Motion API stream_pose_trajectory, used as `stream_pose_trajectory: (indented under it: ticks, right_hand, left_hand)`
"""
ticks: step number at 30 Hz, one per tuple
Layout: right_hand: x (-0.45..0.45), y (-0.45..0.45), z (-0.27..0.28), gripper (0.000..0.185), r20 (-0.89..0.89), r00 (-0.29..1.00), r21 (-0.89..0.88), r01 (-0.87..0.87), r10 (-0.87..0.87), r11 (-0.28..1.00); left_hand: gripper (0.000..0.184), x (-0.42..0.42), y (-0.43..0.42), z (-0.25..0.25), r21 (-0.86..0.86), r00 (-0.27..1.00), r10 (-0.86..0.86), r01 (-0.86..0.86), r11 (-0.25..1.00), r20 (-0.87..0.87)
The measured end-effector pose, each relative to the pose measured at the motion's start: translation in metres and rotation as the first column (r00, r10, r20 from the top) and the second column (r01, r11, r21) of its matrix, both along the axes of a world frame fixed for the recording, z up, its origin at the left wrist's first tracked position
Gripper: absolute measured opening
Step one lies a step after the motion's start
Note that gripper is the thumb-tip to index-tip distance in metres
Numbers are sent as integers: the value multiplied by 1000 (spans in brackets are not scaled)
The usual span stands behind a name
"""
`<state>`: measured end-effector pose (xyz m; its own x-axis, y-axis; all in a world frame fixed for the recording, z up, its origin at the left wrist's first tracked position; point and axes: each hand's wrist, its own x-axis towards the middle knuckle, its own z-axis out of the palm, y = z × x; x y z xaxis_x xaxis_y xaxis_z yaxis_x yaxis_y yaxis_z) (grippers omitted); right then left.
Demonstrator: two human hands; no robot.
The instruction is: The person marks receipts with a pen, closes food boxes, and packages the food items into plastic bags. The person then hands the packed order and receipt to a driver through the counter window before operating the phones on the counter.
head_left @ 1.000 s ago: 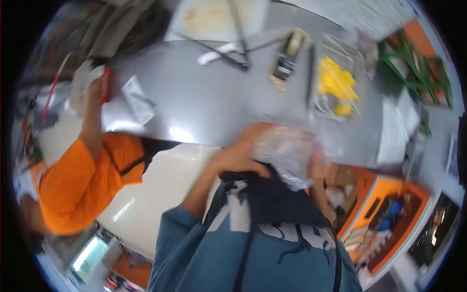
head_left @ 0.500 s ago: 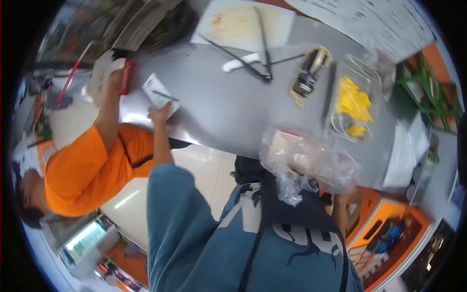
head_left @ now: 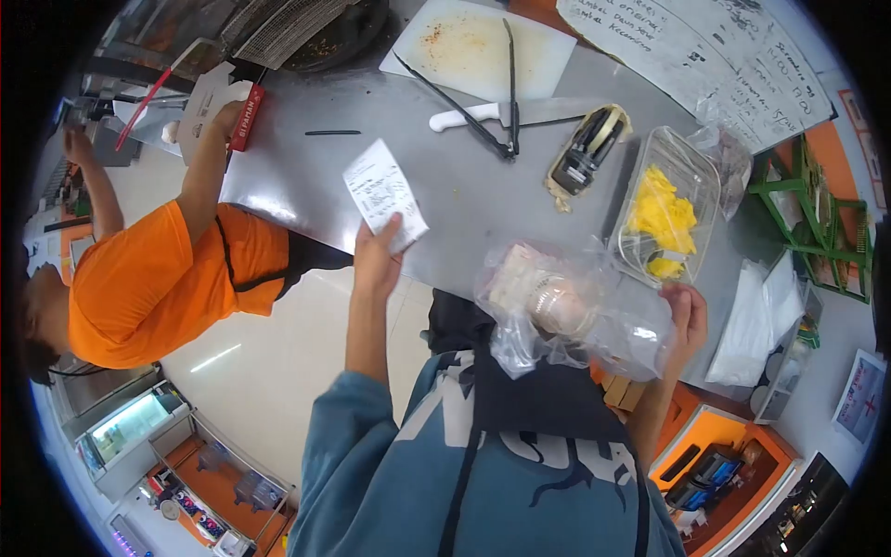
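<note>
As a steel table [head_left: 464, 213] fills my remote view, a clear plastic bag [head_left: 631, 334] appears at its near edge; whether the table bears its weight, I cannot tell. The wearer's right hand [head_left: 685, 320], fingers curled, seems to pinch the bag's outer edge, by my judgement to steady the load. Just beyond stands a clear tray [head_left: 685, 151], its walls presumably there to contain the yellow pieces [head_left: 664, 213]. To the bag's left, the left hand [head_left: 376, 265] pinches a printed slip [head_left: 379, 188], thumb across a lower corner, leaving most print exposed, likely for reading. A thin black stick [head_left: 332, 133] lies beyond.
</note>
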<state>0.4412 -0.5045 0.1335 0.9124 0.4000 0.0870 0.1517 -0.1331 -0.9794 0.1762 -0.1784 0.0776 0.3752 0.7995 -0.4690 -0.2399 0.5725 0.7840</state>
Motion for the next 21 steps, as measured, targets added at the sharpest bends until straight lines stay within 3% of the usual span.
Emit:
stream_pose_trajectory:
  ticks: [7, 10, 12, 14, 18, 21]
  right_hand:
    - [-4, 69, 83, 19, 38, 899, 103, -437, 436, 893]
    - [-16, 79, 118, 21, -2, 800, -52, -599, 600, 799]
    - [-29, 84, 139, 21, 31, 750, -149, -650, 661, 745]
    - [-30, 80, 135, 21, 75, 755, -169, -634, 651, 755]
    - [-40, 63, 146, 22, 110, 855, -124, -494, 506, 861]
    - [-48, 39, 157, 23, 133, 904, -81, -399, 407, 913]
  left_hand:
    - [47, 61, -104, 116, 144, 932, -265, 235, 961, 249]
    - [50, 77, -124, 140, 325, 875, -418, 332, 886, 244]
    - [54, 86, -130, 154, 342, 818, -496, 395, 852, 291]
    - [55, 95, -133, 164, 405, 761, -585, 458, 791, 281]
    - [53, 112, -132, 173, 299, 596, -712, 649, 699, 371]
    - [49, 123, -135, 183, 332, 462, -802, 741, 584, 379]
